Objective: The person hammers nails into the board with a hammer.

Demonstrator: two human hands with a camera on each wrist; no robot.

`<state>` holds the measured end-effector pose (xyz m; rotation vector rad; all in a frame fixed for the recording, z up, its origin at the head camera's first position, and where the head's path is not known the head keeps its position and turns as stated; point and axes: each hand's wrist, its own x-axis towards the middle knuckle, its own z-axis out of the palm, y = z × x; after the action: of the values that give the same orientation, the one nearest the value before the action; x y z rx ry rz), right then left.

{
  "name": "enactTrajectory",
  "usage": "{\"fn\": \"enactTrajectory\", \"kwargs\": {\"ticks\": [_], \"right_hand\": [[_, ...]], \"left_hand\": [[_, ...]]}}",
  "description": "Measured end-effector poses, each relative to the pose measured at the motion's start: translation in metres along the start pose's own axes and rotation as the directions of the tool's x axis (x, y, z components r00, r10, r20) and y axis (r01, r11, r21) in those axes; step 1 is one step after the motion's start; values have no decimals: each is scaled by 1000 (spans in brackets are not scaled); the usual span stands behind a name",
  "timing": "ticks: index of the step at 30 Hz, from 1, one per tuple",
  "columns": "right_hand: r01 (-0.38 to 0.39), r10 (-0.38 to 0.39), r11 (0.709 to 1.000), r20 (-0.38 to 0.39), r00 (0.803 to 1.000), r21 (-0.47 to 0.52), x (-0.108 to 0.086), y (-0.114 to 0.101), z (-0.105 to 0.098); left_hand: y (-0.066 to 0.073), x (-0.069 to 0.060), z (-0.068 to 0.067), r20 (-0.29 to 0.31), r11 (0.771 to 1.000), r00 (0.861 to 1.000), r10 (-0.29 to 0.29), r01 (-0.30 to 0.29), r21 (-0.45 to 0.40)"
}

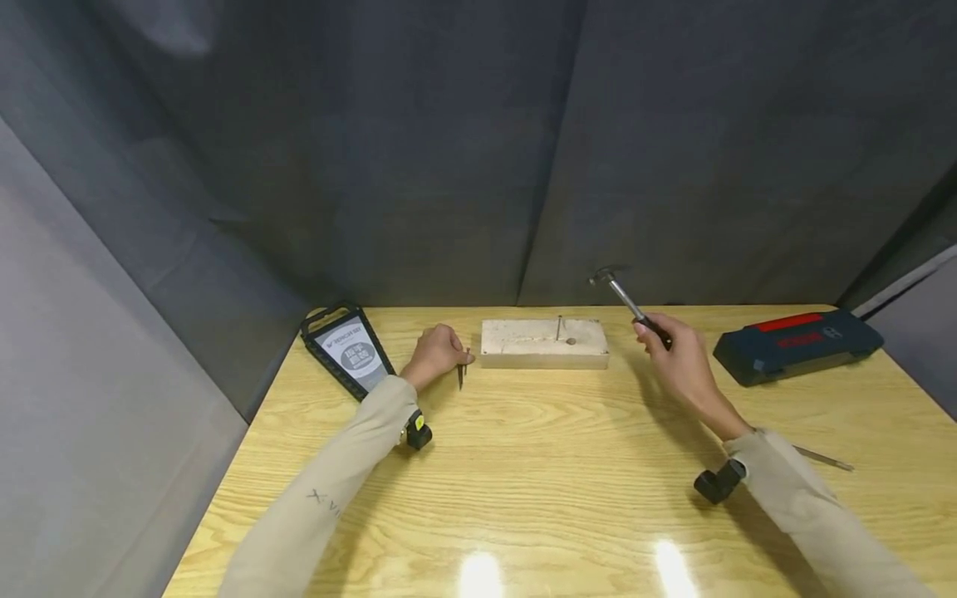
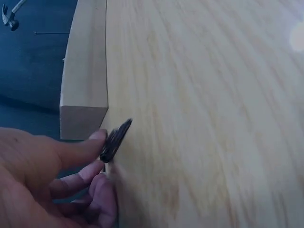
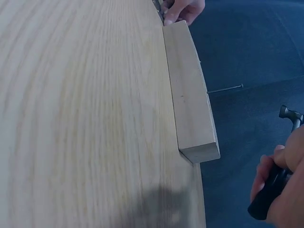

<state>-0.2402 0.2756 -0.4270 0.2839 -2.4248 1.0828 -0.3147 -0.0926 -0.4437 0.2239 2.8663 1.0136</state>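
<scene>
A pale wooden block (image 1: 544, 360) lies near the table's far edge. From its top a nail (image 1: 558, 329) stands nearly upright, left of a dark round mark. Just left of the block, my left hand (image 1: 437, 353) pinches a small, dark, slender piece (image 2: 116, 140) between thumb and fingers. It is blurred, and I cannot tell its exact kind. On the block's other side, my right hand (image 1: 676, 357) grips a claw hammer (image 1: 626, 297) by its black handle (image 3: 269, 192). The hammer's head is raised, up and to the right of the nail, apart from it.
A black-framed case (image 1: 350, 349) with a grey label lies beside the left forearm. At the right is a dark blue case (image 1: 796, 345) with a red strip. A thin metal rod (image 1: 822, 458) shows partly from behind the right sleeve. Dark curtain (image 1: 419, 166) hangs behind the table.
</scene>
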Motion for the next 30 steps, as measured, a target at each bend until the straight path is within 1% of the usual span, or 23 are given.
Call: {"fn": "enactTrajectory", "kwargs": {"ticks": [2, 5, 8, 10, 11, 12, 14, 15, 17, 18, 20, 21, 22, 26, 27, 30], "right_hand": [[-3, 3, 1000, -6, 1000, 5, 0, 1, 0], [-12, 13, 1000, -30, 999, 21, -1, 2, -1], [-19, 22, 999, -65, 998, 38, -2, 2, -3], [-19, 22, 999, -85, 996, 41, -2, 2, -5], [-17, 21, 999, -91, 996, 47, -2, 2, -6], [-18, 22, 999, -93, 995, 47, -2, 2, -7], [-26, 30, 999, -93, 995, 39, -2, 2, -9], [-31, 34, 999, -94, 995, 32, -2, 2, -10], [-39, 41, 999, -96, 995, 31, -3, 3, -11], [-42, 44, 999, -96, 994, 29, -3, 3, -11], [-37, 41, 999, -97, 994, 40, -5, 6, -11], [-37, 42, 998, -96, 995, 47, -5, 6, -11], [-36, 40, 998, -92, 995, 52, -5, 7, -10], [-40, 43, 997, -64, 997, 59, -5, 8, -5], [-37, 40, 998, -56, 998, 58, -5, 8, -4], [-23, 24, 998, -39, 999, 50, -5, 8, -1]], "left_hand": [[1, 3, -1, 3, 1000, 1000, -9, 9, 9], [5, 7, -3, 23, 999, 999, -35, 35, -17], [10, 11, -6, 50, 992, 996, -77, 81, -93], [12, 14, -6, 54, 984, 993, -103, 110, -139], [13, 14, -7, 46, 980, 994, -104, 110, -167], [14, 14, -8, 29, 976, 995, -93, 97, -195], [17, 13, -9, -19, 965, 998, -64, 57, -256], [19, 12, -9, -36, 954, 999, -39, 26, -300], [26, 11, -8, -61, 915, 998, 11, -35, -402], [29, 12, -5, -67, 888, 997, 29, -57, -455], [38, 15, 1, -62, 836, 997, 50, -76, -543], [42, 15, 4, -57, 816, 996, 62, -84, -572], [46, 16, 8, -55, 802, 996, 72, -90, -590], [57, 19, 23, -59, 754, 994, 94, -110, -648], [59, 20, 27, -63, 736, 993, 95, -113, -667], [62, 24, 38, -82, 667, 991, 103, -130, -733]]}}
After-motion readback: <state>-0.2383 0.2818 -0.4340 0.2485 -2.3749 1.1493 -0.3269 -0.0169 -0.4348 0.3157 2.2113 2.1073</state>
